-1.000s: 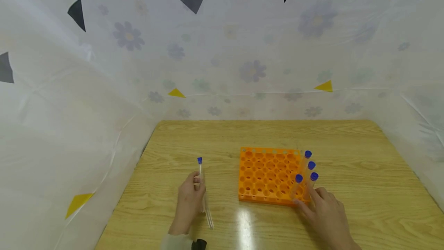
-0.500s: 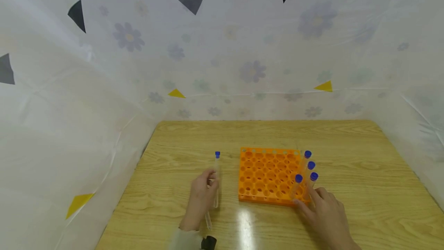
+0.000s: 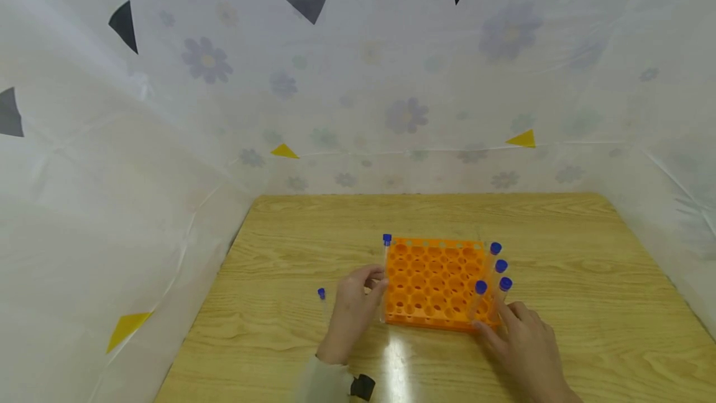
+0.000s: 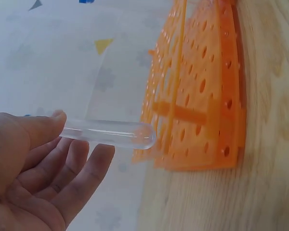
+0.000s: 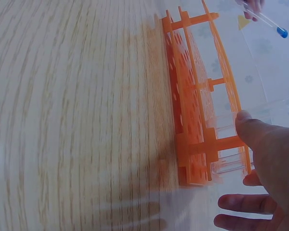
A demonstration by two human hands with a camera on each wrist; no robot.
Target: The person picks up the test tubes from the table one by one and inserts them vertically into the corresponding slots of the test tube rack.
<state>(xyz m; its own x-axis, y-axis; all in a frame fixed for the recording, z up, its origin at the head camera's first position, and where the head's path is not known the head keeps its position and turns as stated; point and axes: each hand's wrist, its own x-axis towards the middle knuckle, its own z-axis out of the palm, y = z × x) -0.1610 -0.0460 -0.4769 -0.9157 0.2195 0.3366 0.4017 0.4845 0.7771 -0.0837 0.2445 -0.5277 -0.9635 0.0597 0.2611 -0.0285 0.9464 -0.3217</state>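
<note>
My left hand (image 3: 358, 303) pinches a clear test tube (image 4: 120, 134) between thumb and fingers. Its blue cap (image 3: 387, 239) points up, and the tube overlaps the rack's left edge in the head view. In the left wrist view its round bottom is level with the upper plates of the orange test tube rack (image 4: 202, 144). My right hand (image 3: 528, 344) grips the rack's near right corner, thumb (image 5: 248, 127) on the top plate's edge and other fingers round the end. Several blue-capped tubes (image 3: 501, 266) stand in the rack's right end, beside that hand.
Another blue-capped test tube (image 3: 321, 297) lies on the wooden table (image 3: 268, 254) left of my left hand, partly hidden by the wrist. White flowered sheeting (image 3: 358, 92) encloses the back and sides of the table.
My left hand has carried its test tube rightward from the table's left part to the rack's left edge, uncovering the cap of the lying tube. The right hand and rack have stayed put.
</note>
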